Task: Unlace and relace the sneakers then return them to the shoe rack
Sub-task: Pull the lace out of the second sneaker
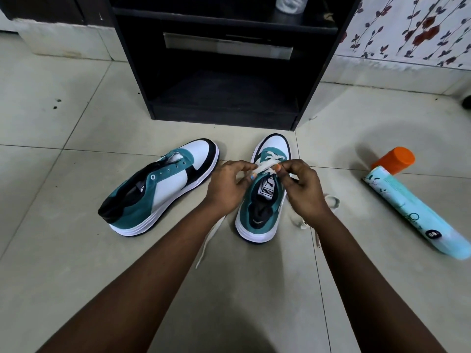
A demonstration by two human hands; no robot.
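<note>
Two teal, white and black sneakers stand on the tiled floor in front of a black shoe rack (224, 72). The left sneaker (163, 187) has bare eyelets and leans on its side. The right sneaker (265, 194) stands upright, toe toward the rack, with a white lace (265, 167) crossed through its front eyelets. My left hand (226, 189) and my right hand (303, 189) both pinch that lace above the tongue. Loose lace ends trail on the floor by each wrist.
A light blue spray can (410, 210) with an orange cap lies on the floor at the right. The rack's lower shelf is open and dark. A flower-patterned wall (407, 29) stands at the back right.
</note>
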